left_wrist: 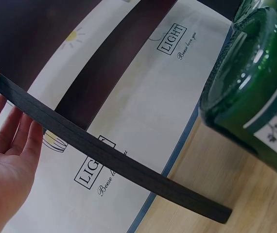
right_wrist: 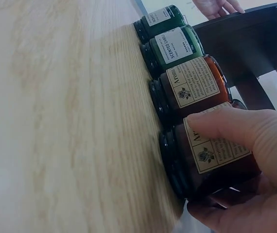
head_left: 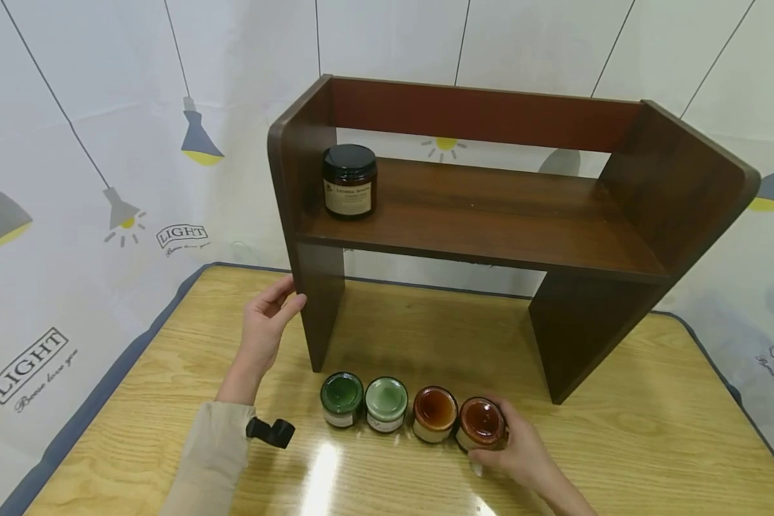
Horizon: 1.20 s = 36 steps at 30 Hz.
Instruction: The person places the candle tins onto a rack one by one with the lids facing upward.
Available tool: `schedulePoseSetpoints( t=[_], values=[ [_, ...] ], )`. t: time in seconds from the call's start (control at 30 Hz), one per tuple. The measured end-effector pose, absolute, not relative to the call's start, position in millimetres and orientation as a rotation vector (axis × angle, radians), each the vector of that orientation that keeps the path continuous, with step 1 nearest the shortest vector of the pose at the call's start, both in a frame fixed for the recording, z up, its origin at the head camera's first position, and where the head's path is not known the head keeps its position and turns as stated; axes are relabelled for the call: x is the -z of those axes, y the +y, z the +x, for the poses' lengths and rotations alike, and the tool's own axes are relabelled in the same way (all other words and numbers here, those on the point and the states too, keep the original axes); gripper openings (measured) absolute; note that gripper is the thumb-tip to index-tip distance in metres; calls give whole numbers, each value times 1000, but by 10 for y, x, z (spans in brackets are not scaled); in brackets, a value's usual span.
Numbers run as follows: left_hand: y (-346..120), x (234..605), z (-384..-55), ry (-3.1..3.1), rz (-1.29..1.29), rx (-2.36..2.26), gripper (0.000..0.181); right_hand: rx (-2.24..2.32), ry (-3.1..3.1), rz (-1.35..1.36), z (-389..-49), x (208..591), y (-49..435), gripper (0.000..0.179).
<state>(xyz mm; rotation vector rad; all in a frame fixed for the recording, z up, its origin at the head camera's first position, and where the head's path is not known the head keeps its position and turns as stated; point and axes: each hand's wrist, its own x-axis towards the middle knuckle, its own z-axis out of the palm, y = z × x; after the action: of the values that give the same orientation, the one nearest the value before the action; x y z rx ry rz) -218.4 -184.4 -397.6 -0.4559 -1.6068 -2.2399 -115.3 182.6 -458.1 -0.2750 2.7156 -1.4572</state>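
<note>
Four scented candle jars stand upside down on their black lids in a row: dark green (head_left: 342, 394), light green (head_left: 387, 400), amber (head_left: 435, 410) and reddish-brown (head_left: 481, 421). My right hand (head_left: 521, 450) grips the reddish-brown jar at the row's right end, its thumb over the cream label (right_wrist: 215, 151). At the left, my left hand (head_left: 266, 324) holds the side panel of a dark wooden shelf (head_left: 490, 247), thumb on the front edge and fingers along the outer face. In the left wrist view the fingers (left_wrist: 13, 128) lie along that panel.
A dark candle jar (head_left: 350, 183) with a black lid stands upright at the left of the shelf's upper board. The shelf stands on a wood-grain table (head_left: 638, 444). Behind it hangs a pale cloth (head_left: 245, 193) printed with lamps. A black strap piece (head_left: 271, 432) sits at the left cuff.
</note>
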Motion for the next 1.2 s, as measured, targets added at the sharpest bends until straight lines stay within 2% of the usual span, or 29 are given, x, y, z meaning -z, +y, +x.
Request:
schedulePoseSetpoints(
  t=[0.6, 1.2],
  values=[
    [-1844, 3961, -2169, -1621, -440, 2247, 44, 1485, 2799, -139, -1148, 4707, 1835, 72],
    [-1841, 3953, -2176, -1604, -448, 2246, 45, 1424, 2894, -166, -1150, 4753, 1858, 71]
  ],
)
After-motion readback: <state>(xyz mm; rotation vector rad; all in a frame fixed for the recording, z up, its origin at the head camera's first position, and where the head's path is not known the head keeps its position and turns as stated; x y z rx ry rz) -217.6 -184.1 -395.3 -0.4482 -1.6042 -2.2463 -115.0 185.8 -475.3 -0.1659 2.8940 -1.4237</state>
